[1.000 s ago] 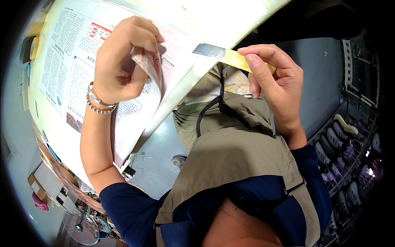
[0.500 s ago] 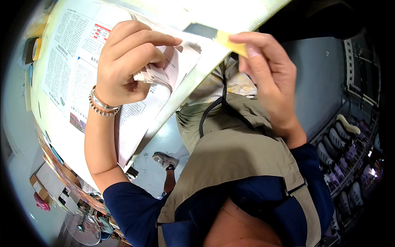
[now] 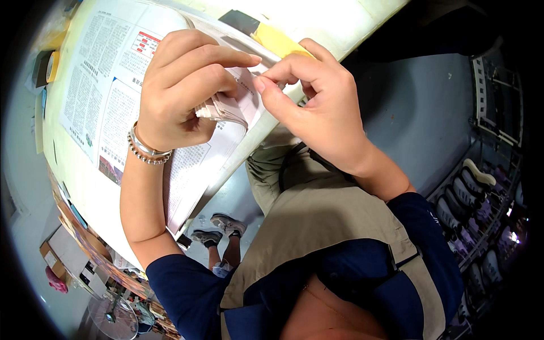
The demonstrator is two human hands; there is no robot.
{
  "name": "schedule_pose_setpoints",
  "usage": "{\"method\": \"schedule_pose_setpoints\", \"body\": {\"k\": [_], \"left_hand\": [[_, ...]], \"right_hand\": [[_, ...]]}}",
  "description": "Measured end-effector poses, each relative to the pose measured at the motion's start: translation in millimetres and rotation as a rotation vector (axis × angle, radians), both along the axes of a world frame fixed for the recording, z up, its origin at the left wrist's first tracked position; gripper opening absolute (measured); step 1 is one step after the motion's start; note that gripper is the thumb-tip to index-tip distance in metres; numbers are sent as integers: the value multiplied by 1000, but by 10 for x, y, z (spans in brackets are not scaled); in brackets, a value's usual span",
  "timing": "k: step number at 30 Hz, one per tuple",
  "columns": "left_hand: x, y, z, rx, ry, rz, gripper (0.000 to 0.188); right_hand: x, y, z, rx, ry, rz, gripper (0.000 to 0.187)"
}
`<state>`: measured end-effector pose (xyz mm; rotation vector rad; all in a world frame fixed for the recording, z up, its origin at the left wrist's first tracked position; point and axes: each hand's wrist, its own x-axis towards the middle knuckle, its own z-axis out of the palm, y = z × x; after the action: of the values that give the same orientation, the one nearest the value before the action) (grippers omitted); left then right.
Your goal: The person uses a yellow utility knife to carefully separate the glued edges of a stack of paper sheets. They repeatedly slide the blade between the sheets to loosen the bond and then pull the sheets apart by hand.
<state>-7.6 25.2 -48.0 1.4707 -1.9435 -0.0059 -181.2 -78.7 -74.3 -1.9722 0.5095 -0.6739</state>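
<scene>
Several newspaper sheets cover part of a pale table. Over them my left hand is closed round a folded wad of thin pale-pink sheets, its layered edge poking out below the fingers. Close beside it, my right hand is closed in a pinch, thumb and forefinger tips together near the sheets' edge; what lies between them is too small to make out. Behind the right knuckles is a flat tool with a yellow handle and dark blade; whether other fingers hold it is hidden.
The table edge runs diagonally in front of me. At the right stands a rack of dark shoe-shaped pieces. A roll of yellow tape sits at the table's far left. Another person's shoes show on the floor below.
My right hand has moved left to my left hand and now pinches near the wad. The yellow-handled tool has shifted left and turned. A second shoe has appeared below.
</scene>
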Motion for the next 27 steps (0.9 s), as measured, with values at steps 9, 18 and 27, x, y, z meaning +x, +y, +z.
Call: {"method": "schedule_pose_setpoints", "body": {"k": [9,18,27], "left_hand": [[42,26,16,-6,-28,-27,21],[94,32,6,-17,-70,-84,25],[67,-18,-59,-18,-72,-83,22]], "right_hand": [[33,-17,-11,172,-10,30,15],[-144,-205,-44,-131,-38,26,18],[-366,-726,294,316,53,250,29]]}}
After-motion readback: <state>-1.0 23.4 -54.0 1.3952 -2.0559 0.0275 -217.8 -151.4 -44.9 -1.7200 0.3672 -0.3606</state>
